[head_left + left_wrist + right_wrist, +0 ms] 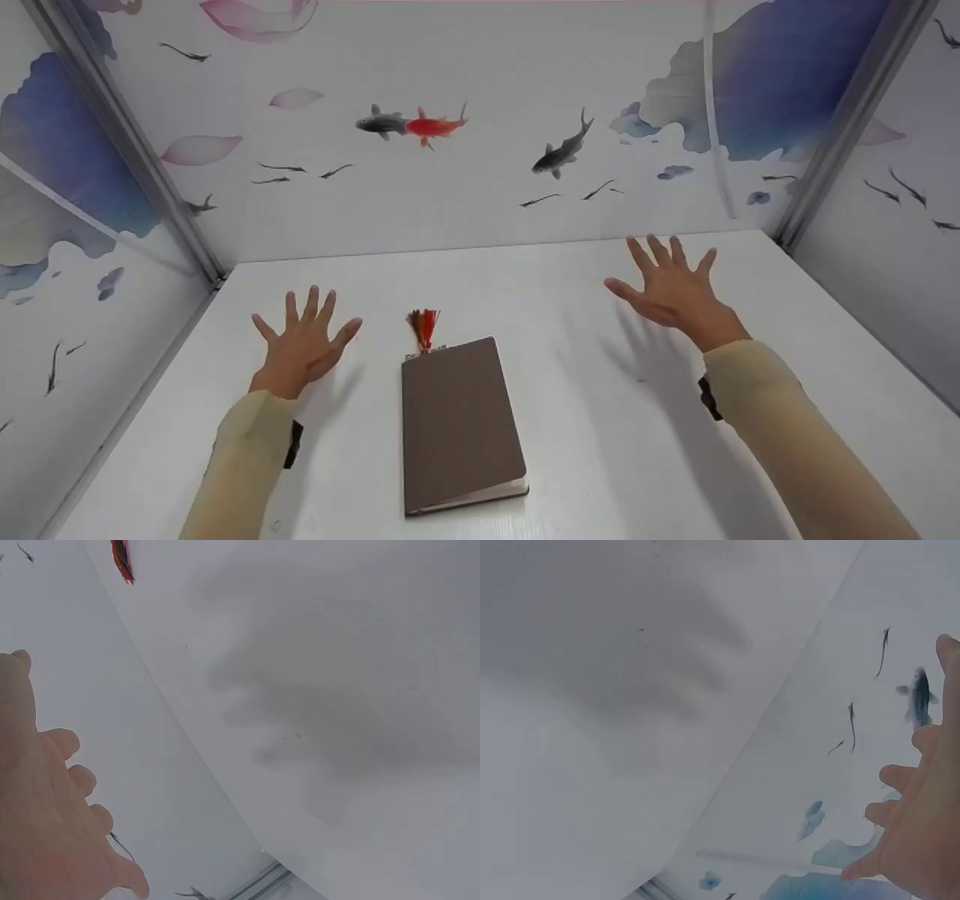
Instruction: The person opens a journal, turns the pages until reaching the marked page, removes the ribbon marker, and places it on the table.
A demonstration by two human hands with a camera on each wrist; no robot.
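A closed brown notebook (461, 424) lies on the white table, its cover lifted slightly at the near right corner so pale pages show. From its far edge sticks a bookmark with a red and brown tassel (424, 328). My left hand (304, 345) is held above the table left of the notebook, fingers spread and holding nothing. To the right, farther back, my right hand (671, 292) is also raised with fingers spread and nothing in it. In the left wrist view the tassel (122, 561) shows at the top edge. Shadows of both hands fall on the table.
White panels printed with fish, petals and blue leaves enclose the table; the back panel (480, 202) meets its far edge. Grey metal posts stand at the corners, such as the left post (142, 165). White table surface (570, 420) extends between the notebook and my right arm.
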